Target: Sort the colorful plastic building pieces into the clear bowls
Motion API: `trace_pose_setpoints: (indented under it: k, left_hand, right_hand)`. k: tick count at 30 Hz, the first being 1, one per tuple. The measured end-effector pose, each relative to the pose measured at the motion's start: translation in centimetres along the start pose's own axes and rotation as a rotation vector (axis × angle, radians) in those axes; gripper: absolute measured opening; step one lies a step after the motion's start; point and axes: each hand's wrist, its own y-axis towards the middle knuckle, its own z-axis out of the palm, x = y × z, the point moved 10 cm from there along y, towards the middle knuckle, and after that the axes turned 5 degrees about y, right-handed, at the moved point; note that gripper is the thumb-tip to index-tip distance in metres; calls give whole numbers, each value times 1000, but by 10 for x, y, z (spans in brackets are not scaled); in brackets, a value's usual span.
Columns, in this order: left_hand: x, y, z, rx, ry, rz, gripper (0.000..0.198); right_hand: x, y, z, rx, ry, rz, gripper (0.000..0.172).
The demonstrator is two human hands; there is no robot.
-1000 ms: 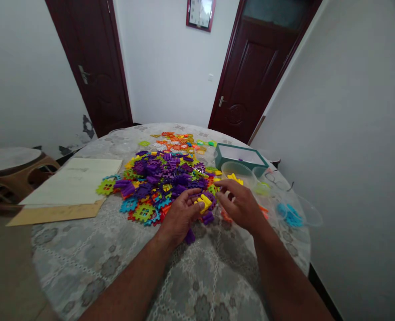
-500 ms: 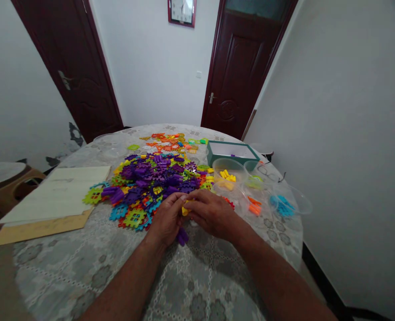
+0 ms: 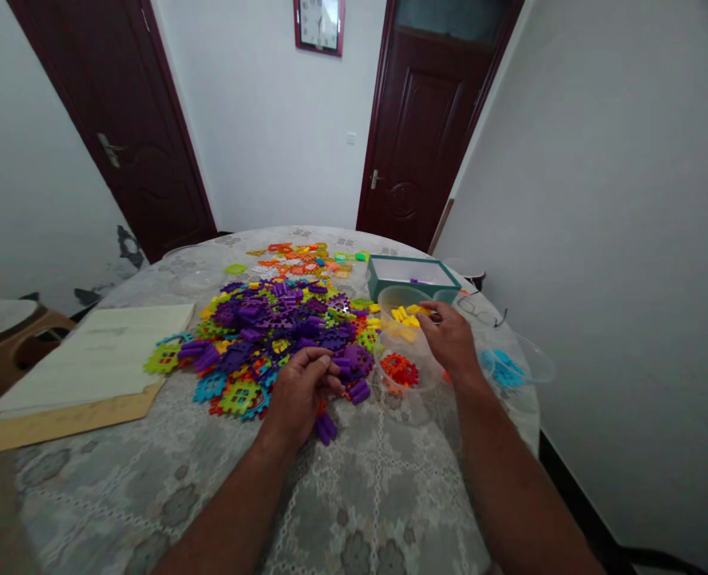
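My right hand (image 3: 451,339) reaches over the rim of a clear plastic bowl (image 3: 383,323) that holds several yellow pieces (image 3: 402,316). Its thumb and fingers pinch a yellow plastic piece (image 3: 421,310) just above the others. My left hand (image 3: 299,391) rests at the near right edge of a big pile of gear-edged plastic building pieces (image 3: 270,315), mostly purple on top. Its fingers are curled with the thumb against them, and whatever is inside is hidden. Purple connector pieces (image 3: 326,429) lie on the tablecloth beside it.
Another clear bowl (image 3: 429,383) holds red gear pieces (image 3: 399,370). Blue pieces (image 3: 505,368) sit in a bowl farther right. A green box (image 3: 383,279) stands behind the bowls. Paper sheets (image 3: 99,343) lie at left, orange pieces (image 3: 297,259) at the back of the round table.
My hands were together over the pile's near edge with a yellow piece between them. The right hand has moved right and away to the yellow pieces' bowl; the left has stayed nearly in place.
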Motion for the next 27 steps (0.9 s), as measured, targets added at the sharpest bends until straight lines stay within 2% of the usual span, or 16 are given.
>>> trace_pose_setpoints:
  k: [2,4,11,16,19,22,25,27]
  left_hand:
    - [-4,0,-2,-20,-4,24,28]
    - [-10,-1,-4,-40,2,54,27]
    - [-24,-2,-21,-153,11,141,28]
    - [-57,-15,-48,-377,166,384,22]
    - [-86,-33,-67,-510,210,547,19]
    - [-113,-55,-87,-626,417,618,18]
    - [-122,-72,-109,-663,739,583,25]
    - [-115,-77,-121,-604,967,565,36]
  right_hand:
    - [-15,6,-6,-45,-49,1,38]
    - [-21,8,-13,-95,-78,-32,40]
    - [-14,9,-27,-202,-69,-91,37]
    - [2,1,-29,-245,23,-157,34]
    - [27,-12,-24,-228,86,-266,29]
    - [67,-32,-12,-133,155,-442,23]
    - [113,-65,10,56,251,-640,24]
    - [143,-95,31,249,277,-746,27]
